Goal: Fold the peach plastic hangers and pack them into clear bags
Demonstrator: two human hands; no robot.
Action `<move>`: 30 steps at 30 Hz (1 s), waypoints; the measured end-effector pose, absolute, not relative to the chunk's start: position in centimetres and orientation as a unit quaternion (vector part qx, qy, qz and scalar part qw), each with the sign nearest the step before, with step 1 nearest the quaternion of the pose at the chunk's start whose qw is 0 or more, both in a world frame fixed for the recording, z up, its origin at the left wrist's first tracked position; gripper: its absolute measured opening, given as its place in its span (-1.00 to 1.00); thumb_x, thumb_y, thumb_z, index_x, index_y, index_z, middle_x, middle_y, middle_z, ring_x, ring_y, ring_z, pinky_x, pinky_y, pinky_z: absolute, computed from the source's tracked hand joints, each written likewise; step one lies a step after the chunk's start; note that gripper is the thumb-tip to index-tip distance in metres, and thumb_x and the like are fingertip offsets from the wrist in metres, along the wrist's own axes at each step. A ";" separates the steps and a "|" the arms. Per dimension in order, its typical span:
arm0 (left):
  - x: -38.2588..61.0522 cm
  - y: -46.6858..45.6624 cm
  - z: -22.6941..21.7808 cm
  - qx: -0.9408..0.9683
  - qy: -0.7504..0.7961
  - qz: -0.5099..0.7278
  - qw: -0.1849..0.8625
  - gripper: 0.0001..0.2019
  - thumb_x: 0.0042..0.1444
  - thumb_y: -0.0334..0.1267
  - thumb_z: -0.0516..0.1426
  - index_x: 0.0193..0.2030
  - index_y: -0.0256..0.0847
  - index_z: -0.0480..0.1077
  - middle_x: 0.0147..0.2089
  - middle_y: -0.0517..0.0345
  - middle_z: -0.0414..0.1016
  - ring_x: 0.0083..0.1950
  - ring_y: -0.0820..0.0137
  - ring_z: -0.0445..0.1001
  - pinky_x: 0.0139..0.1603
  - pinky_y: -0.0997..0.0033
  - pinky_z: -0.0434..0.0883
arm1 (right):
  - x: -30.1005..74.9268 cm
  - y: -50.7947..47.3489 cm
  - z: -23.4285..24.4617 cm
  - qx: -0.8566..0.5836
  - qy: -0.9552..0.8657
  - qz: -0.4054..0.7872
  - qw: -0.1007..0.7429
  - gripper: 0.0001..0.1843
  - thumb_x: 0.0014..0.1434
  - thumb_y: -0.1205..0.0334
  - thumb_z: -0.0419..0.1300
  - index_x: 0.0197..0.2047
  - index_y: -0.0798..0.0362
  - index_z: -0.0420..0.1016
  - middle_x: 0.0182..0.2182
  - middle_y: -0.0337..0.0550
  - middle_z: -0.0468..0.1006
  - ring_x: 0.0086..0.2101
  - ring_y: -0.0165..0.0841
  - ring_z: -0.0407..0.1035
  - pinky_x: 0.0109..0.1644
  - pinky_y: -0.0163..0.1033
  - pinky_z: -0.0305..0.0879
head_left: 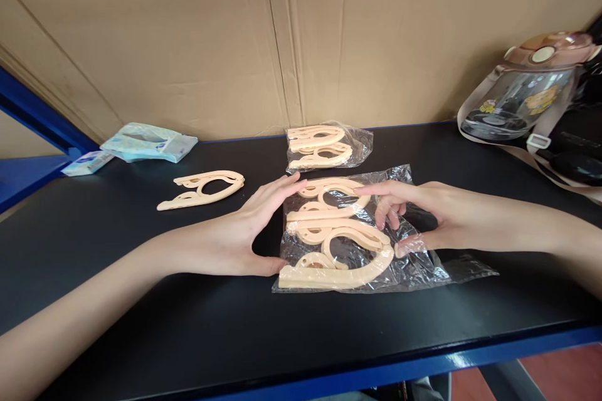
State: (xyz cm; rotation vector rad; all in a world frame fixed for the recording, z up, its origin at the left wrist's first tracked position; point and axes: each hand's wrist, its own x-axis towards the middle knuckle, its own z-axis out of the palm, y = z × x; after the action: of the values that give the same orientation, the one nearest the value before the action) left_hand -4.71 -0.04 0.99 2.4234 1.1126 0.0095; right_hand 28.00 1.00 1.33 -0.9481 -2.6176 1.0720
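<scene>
A clear plastic bag (423, 263) lies flat on the black tabletop, with two folded cream-coloured folding hangers (348, 279) inside, one above the other. At the bag's left edge is my left hand (256, 225), thumb and fingers spread apart along its side. My right hand (418, 213) rests on the right part of the bag; its index finger points to the upper hanger and the thumb is apart below. Neither hand is closed around the bag. Behind it sits a second clear bag (362, 147) with similar folded hangers. One loose folded hanger (226, 185) lies to the left.
A light-blue tissue pack (148, 141) and a small white-and-blue packet (88, 163) lie at the back left. A clear water bottle (512, 100) with a brown lid and strap stands at the back right. Cardboard (188, 37) lines the back; a blue edge (423, 363) runs along the front.
</scene>
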 end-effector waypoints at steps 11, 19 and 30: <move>-10.5 3.4 3.9 0.876 0.474 0.021 0.084 -0.29 0.33 -0.12 -0.05 0.47 -0.04 -0.43 0.54 0.07 -0.45 0.50 0.07 -0.28 0.36 -0.16 -0.03 | 29.2 2.1 1.3 -0.430 -0.884 0.038 0.181 -0.43 0.23 0.02 0.11 0.28 -0.08 0.22 -0.27 -0.22 0.60 -0.31 -0.26 0.47 -0.19 -0.11 0.34; -18.9 6.3 3.9 0.820 0.566 -0.075 0.045 -0.07 0.11 0.32 0.05 0.44 -0.21 -0.12 0.38 -0.15 0.20 0.31 -0.04 0.28 0.13 -0.20 0.33 | 29.0 1.7 1.7 -0.422 -0.888 0.021 0.182 -0.48 0.25 0.03 0.11 0.26 -0.12 0.23 -0.27 -0.27 0.59 -0.31 -0.29 0.44 -0.19 -0.13 0.33; -14.8 5.8 4.8 0.768 0.630 -0.028 0.108 -0.24 0.02 0.26 0.16 0.26 -0.15 0.26 0.17 0.00 0.46 0.12 0.12 0.47 0.16 0.02 0.37 | 29.0 1.6 1.6 -0.424 -0.889 0.015 0.169 -0.54 0.27 0.01 0.08 0.21 -0.14 0.25 -0.26 -0.28 0.60 -0.30 -0.28 0.42 -0.18 -0.12 0.31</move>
State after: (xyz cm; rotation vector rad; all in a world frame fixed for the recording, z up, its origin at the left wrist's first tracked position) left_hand -14.76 5.79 4.79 2.2614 1.8550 -0.0830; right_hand 28.97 1.60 1.60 -1.2068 -2.5288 0.0430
